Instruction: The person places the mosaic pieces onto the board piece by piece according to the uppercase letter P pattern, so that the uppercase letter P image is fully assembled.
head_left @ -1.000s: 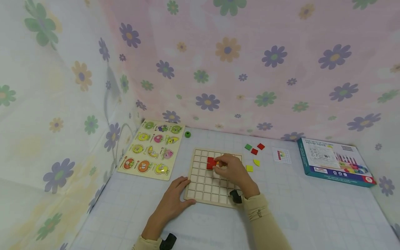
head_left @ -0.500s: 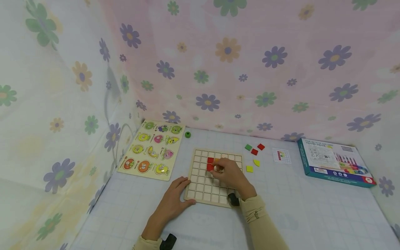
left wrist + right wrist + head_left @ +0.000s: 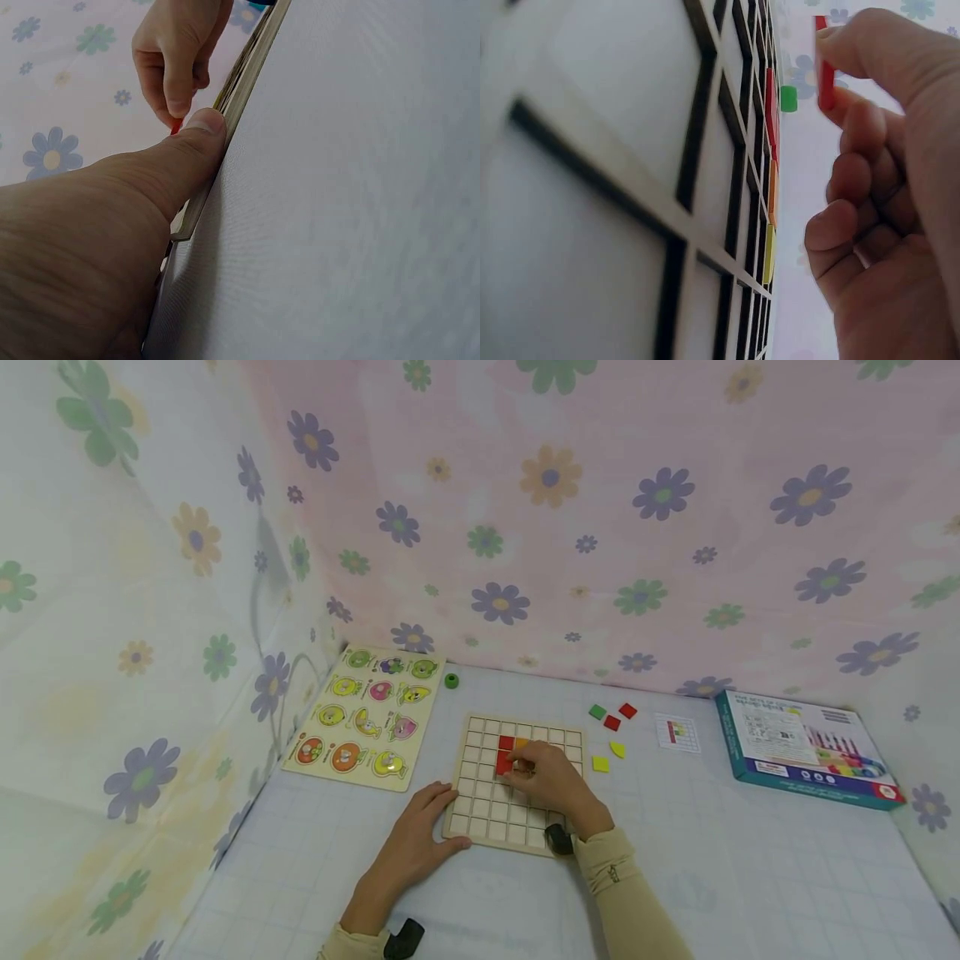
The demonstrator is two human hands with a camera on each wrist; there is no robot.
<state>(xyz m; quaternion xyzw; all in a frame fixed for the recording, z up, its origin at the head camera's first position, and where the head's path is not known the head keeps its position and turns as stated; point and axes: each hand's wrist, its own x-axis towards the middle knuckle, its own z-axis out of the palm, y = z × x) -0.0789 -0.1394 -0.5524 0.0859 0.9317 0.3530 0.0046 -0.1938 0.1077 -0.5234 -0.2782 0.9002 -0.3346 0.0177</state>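
Observation:
My right hand [image 3: 555, 781] pinches a red square tile [image 3: 824, 71] between thumb and index finger, close over the wooden grid board [image 3: 480, 810]. In the right wrist view the tile stands on edge, and the other fingers are curled. Set in the board are a red tile [image 3: 506, 743], an orange tile [image 3: 773, 196] and a yellow tile [image 3: 769, 255]; the right hand partly covers that area in the head view. My left hand [image 3: 420, 835] rests at the board's near left corner, fingers along the left side, its thumb [image 3: 202, 127] on the near edge.
Loose red [image 3: 627, 711], green [image 3: 597, 712] and yellow tiles [image 3: 601, 764] lie right of the board, near a pattern card [image 3: 678, 733]. A boxed set [image 3: 810, 747] stands far right. A fruit puzzle board [image 3: 352, 710] and a green bead [image 3: 451, 681] are at the left back.
My right hand has moved slightly toward me and left with the red tile, from beside the set red tile to just below it. The left hand has stayed in place.

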